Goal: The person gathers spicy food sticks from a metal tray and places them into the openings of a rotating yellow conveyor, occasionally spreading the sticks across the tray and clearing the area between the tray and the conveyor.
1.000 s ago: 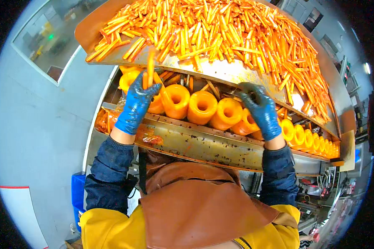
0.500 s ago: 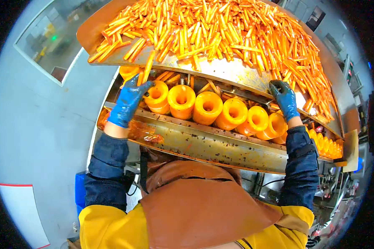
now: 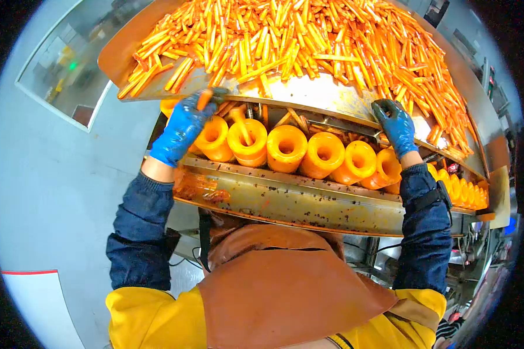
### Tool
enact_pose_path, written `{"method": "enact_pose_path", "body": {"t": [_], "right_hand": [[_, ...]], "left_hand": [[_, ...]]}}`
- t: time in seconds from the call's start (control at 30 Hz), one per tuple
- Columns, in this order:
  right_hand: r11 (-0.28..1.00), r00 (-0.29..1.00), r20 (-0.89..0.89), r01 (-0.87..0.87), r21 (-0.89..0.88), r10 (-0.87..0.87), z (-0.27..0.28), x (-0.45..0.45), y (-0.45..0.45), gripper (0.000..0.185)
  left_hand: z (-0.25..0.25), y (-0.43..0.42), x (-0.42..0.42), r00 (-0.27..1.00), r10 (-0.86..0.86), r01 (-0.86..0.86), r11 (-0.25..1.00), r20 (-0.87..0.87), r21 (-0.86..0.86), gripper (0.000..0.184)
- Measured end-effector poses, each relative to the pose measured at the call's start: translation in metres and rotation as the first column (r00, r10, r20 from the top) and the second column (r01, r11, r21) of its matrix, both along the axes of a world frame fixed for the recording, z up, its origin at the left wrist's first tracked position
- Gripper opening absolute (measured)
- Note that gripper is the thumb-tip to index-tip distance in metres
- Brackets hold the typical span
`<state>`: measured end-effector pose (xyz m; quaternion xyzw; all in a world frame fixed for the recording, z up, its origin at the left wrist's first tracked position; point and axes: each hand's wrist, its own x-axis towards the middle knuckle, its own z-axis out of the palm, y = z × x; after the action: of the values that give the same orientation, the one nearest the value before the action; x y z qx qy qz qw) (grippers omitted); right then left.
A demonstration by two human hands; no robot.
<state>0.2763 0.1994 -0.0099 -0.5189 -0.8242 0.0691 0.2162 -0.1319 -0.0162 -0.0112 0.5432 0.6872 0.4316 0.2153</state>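
Observation:
My left hand [image 3: 183,128], in a blue glove with dark fingertips, is above the left end of a row of orange ring-mouthed cups [image 3: 287,148]. Its fingers are closed around a short orange stick [image 3: 204,99], only partly visible. Another orange stick [image 3: 244,132] leans inside a cup just right of that hand. My right hand [image 3: 396,125], also blue-gloved, is at the tray's front edge, fingers curled together; whatever they may hold is hidden. Beyond both hands, a large heap of glossy orange food sticks [image 3: 308,43] covers the metal tray [image 3: 326,96].
A metal trough [image 3: 297,200] spotted with dark bits runs in front of the cups. Reddish residue [image 3: 201,187] lies at its left end. Smaller-looking cups [image 3: 460,191] continue at far right. Loose sticks lie behind the cups. A brown apron [image 3: 291,296] covers my front.
My left hand has risen slightly and turned toward the tray. A stick now stands in the cup beside it. My right hand has barely moved.

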Motion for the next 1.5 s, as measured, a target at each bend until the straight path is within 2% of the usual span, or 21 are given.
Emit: {"method": "enact_pose_path", "body": {"t": [0.03, 0.13, 0.23, 0.33, 0.4, 0.43, 0.5, 0.6, 0.7, 0.77, 0.8, 0.83, 0.97, 1.0, 1.03, 1.13, 1.17, 1.23, 1.3, 1.4, 1.5], "right_hand": [[1.000, 1.000, -0.002, 0.002, -0.001, -0.002, -0.001, 0.000, 0.000, 0.038], [1.000, 1.000, -0.005, 0.009, 0.024, -0.009, -0.002, 0.000, 0.001, 0.037], [1.000, 1.000, -0.006, -0.004, 0.023, 0.004, -0.004, 0.000, 0.002, 0.037], [0.997, 1.000, 0.012, 0.019, 0.076, -0.020, -0.009, -0.001, 0.004, 0.032], [0.997, 1.000, 0.000, 0.013, 0.073, -0.013, -0.007, -0.001, 0.002, 0.033], [0.998, 1.000, -0.008, 0.005, 0.064, -0.004, -0.006, -0.001, 0.002, 0.033], [0.996, 1.000, -0.016, 0.019, 0.085, -0.018, -0.007, -0.002, 0.001, 0.031], [0.992, 1.000, -0.006, 0.001, 0.123, 0.000, -0.011, -0.001, 0.004, 0.030], [0.999, 0.999, -0.034, 0.006, 0.050, -0.004, -0.003, -0.003, 0.000, 0.030], [0.997, 1.000, -0.001, 0.008, 0.074, -0.008, -0.006, -0.001, 0.001, 0.031], [0.997, 1.000, -0.003, 0.010, 0.071, -0.009, -0.005, -0.002, 0.000, 0.031], [0.998, 1.000, -0.007, 0.012, 0.069, -0.011, -0.004, -0.003, 0.000, 0.031], [0.995, 1.000, -0.018, -0.002, 0.099, 0.004, -0.006, -0.002, 0.001, 0.031], [0.996, 1.000, -0.028, -0.002, 0.093, 0.005, -0.003, -0.003, -0.001, 0.030], [0.996, 1.000, -0.028, -0.010, 0.089, 0.012, -0.004, -0.003, -0.001, 0.030], [0.996, 1.000, -0.023, 0.003, 0.094, -0.001, -0.006, -0.002, 0.002, 0.029], [0.996, 1.000, -0.023, 0.000, 0.091, 0.002, -0.006, -0.003, 0.002, 0.029], [0.994, 1.000, -0.017, 0.009, 0.107, -0.008, -0.007, -0.003, 0.002, 0.029], [0.993, 1.000, -0.003, 0.010, 0.120, -0.009, -0.006, -0.003, 0.001, 0.030], [0.998, 1.000, -0.008, 0.010, 0.062, -0.010, -0.004, -0.003, 0.001, 0.034], [0.998, 1.000, 0.002, 0.023, 0.063, -0.023, -0.003, -0.003, 0.001, 0.034]], "left_hand": [[-0.009, 0.002, 0.000, 1.000, -0.002, 0.002, 1.000, -0.002, -0.001, 0.031], [-0.030, -0.006, 0.010, 0.809, -0.005, -0.103, 0.983, 0.587, 0.151, 0.039], [-0.003, -0.003, 0.016, 0.893, 0.018, -0.076, 0.991, 0.450, 0.110, 0.041], [0.019, 0.039, -0.014, 0.986, 0.156, -0.163, 0.972, 0.055, 0.167, 0.041], [0.020, 0.086, -0.040, 0.929, 0.180, -0.130, 0.977, -0.323, 0.168, 0.042], [0.024, 0.109, -0.047, 0.783, 0.181, -0.094, 0.980, -0.595, 0.175, 0.042], [0.035, 0.152, -0.038, 0.752, 0.199, -0.177, 0.979, -0.628, 0.098, 0.053], [0.044, 0.194, -0.008, 0.762, -0.036, -0.318, 0.849, -0.647, -0.422, 0.063], [0.035, 0.207, 0.002, 0.799, -0.101, -0.261, 0.830, -0.593, -0.492, 0.055], [0.008, 0.214, -0.019, 0.831, 0.006, -0.189, 0.943, -0.557, -0.272, 0.048], [0.022, 0.193, -0.014, 0.944, 0.051, -0.152, 0.944, -0.326, -0.293, 0.042], [0.012, 0.190, -0.031, 0.991, 0.015, -0.026, 0.997, -0.135, -0.073, 0.040], [0.022, 0.144, -0.055, 0.904, 0.221, -0.313, 0.925, 0.365, 0.215, 0.033], [0.026, 0.133, -0.063, 0.902, 0.226, -0.341, 0.895, 0.369, 0.287, 0.027], [-0.002, 0.136, -0.114, 0.975, 0.220, -0.201, 0.896, -0.002, 0.395, 0.029], [0.014, 0.078, -0.094, 0.915, 0.029, -0.235, 0.849, 0.402, 0.474, 0.033], [0.019, 0.056, -0.069, 0.932, 0.032, -0.220, 0.842, 0.360, 0.493, 0.031], [0.026, 0.021, -0.030, 0.601, -0.080, -0.293, 0.904, 0.796, 0.312, 0.029], [0.022, -0.001, 0.007, 0.590, -0.033, -0.281, 0.928, 0.807, 0.244, 0.027], [0.006, -0.017, 0.034, 0.737, 0.173, -0.120, 0.985, 0.654, -0.125, 0.027], [0.000, -0.018, 0.050, 0.773, 0.112, -0.049, 0.992, 0.625, -0.117, 0.028]]}}
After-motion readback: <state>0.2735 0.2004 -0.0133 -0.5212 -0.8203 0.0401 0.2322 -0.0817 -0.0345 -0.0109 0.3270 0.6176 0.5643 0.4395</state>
